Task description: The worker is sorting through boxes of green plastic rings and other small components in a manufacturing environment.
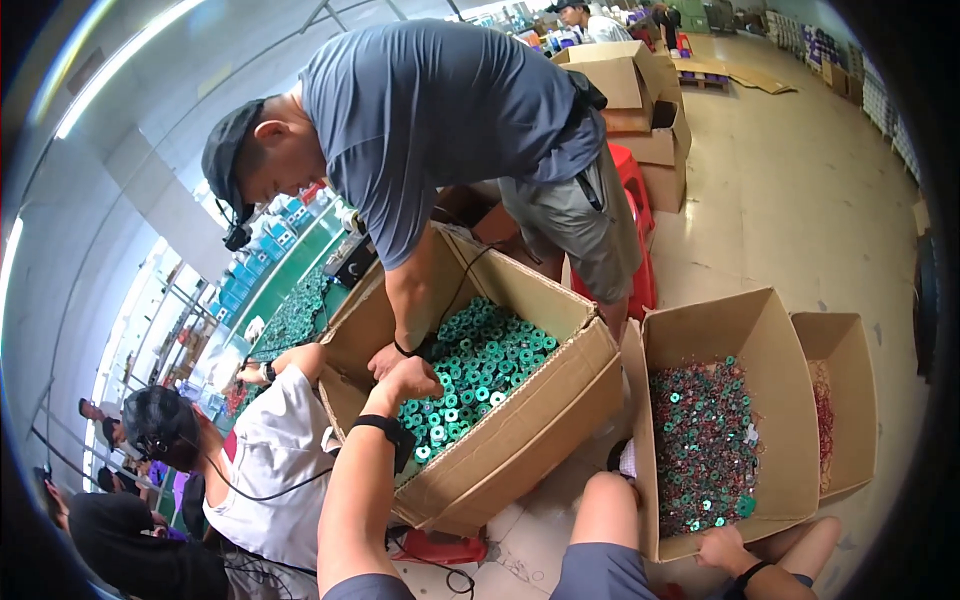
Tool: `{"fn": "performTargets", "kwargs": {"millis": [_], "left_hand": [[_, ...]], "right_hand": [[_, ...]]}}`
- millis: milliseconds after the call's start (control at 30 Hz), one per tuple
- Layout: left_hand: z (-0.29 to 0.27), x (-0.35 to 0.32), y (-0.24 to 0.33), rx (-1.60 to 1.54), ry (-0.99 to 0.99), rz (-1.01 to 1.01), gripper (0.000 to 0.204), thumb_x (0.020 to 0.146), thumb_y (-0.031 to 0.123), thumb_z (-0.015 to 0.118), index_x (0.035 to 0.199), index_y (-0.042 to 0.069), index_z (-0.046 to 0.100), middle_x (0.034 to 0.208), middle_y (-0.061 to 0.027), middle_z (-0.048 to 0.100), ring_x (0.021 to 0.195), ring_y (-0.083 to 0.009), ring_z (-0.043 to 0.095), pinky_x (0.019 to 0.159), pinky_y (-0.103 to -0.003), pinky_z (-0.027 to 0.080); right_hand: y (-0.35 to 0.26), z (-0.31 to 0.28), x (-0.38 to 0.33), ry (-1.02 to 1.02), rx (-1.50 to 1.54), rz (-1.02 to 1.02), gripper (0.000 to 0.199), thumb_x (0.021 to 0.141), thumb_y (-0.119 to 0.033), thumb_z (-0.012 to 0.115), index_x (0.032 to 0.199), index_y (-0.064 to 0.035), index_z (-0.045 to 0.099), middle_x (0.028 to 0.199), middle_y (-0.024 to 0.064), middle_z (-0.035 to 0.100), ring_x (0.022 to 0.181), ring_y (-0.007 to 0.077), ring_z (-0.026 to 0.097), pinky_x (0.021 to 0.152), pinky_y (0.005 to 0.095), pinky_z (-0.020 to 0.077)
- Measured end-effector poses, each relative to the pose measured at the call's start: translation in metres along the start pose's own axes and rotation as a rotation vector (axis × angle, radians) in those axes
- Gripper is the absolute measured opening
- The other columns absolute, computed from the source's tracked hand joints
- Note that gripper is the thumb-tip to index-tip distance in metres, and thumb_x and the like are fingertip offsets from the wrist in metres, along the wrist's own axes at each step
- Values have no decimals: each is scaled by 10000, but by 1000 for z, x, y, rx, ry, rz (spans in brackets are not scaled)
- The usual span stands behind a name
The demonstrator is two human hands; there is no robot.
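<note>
My left hand (412, 379) reaches into a large cardboard box (530, 440) filled with small green ring-shaped parts (465, 385). Its fingers are curled closed over the parts; what they hold, if anything, is hidden. Right beside it, a co-worker's hand (388, 361) also reaches into this box. At the lower right, my right hand (724, 548) is closed on the near rim of a second cardboard box (780, 420). Inside that one lie loose green rings and many small reddish pieces (690, 440).
A co-worker in a grey shirt (430, 110) bends over the large box. Another in white (275, 480) sits at the left, by a green bench (300, 270) piled with parts. A third box (845, 400) stands at right; red stools (640, 230) are behind.
</note>
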State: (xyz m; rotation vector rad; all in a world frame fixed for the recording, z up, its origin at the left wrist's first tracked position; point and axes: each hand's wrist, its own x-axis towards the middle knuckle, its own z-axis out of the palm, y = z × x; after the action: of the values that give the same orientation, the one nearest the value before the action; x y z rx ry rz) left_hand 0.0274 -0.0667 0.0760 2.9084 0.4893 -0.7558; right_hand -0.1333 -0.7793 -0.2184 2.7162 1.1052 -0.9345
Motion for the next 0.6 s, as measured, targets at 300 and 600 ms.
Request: {"fn": "performTargets", "kwargs": {"millis": [300, 600], "left_hand": [[60, 47, -38, -77, 223, 50, 326, 634, 267, 781, 905, 86, 770, 899, -145, 744, 857, -292, 712, 803, -381, 569], [93, 63, -44, -64, 447, 57, 367, 679, 219, 759, 995, 40, 707, 929, -173, 730, 864, -352, 700, 765, -418, 560]], "right_hand": [[2, 4, -1, -142, 19, 20, 369, 726, -488, 684, 930, -188, 753, 996, 74, 713, 971, 285, 694, 773, 450, 551], [3, 11, -1, -124, -3, 28, 386, 690, -481, 681, 925, -184, 751, 1000, 70, 718, 933, 286, 702, 774, 444, 558]]}}
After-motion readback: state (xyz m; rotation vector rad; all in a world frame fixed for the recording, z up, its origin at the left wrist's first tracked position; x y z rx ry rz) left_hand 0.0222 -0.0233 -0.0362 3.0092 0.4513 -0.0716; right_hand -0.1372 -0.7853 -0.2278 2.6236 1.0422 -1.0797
